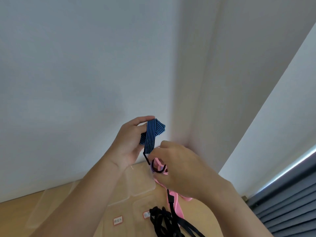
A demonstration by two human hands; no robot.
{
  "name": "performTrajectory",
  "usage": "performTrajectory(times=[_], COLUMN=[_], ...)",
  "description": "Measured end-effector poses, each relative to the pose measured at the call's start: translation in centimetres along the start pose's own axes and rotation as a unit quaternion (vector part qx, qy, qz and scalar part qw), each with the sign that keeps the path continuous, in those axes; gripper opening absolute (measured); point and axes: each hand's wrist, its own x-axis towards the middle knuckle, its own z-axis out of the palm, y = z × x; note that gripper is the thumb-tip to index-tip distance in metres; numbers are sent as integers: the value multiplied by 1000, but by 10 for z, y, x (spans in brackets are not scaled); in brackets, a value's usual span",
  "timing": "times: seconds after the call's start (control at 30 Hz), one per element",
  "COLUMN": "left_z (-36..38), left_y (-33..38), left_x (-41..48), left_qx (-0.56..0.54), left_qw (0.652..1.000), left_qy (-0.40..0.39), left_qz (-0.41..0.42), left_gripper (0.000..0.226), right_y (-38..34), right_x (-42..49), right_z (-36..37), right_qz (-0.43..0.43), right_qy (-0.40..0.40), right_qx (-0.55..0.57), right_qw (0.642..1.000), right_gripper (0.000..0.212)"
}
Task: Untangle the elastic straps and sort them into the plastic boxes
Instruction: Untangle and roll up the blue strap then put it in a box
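Blue striped strap (152, 132) pinched in left hand (131, 142); thin black cord (154, 165) gripped by right hand (177, 165). Risk: knot tightened if pulled apart.

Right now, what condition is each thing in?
Blue striped strap: held up, folded, in left hand.
Pink strap: hanging from right hand, tangled with a thin black cord.
Black straps: tangled heap on the table.
Plastic boxes: open; contents unclear.
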Motion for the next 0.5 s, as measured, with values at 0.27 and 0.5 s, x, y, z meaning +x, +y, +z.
performTrajectory(times=[0.27, 0.5], left_z=[14, 20], left_y=[7, 5], left_x=[-17, -23], left_qx=[-10, 63], left_qw=[988, 975], left_qy=[31, 10], left_qz=[153, 213], left_gripper=[26, 36], right_y=[9, 11], right_x=[10, 32], right_z=[10, 5], right_qz=[147, 112], right_qy=[235, 160], right_qx=[209, 526], right_qw=[938, 828], right_gripper=[42, 21])
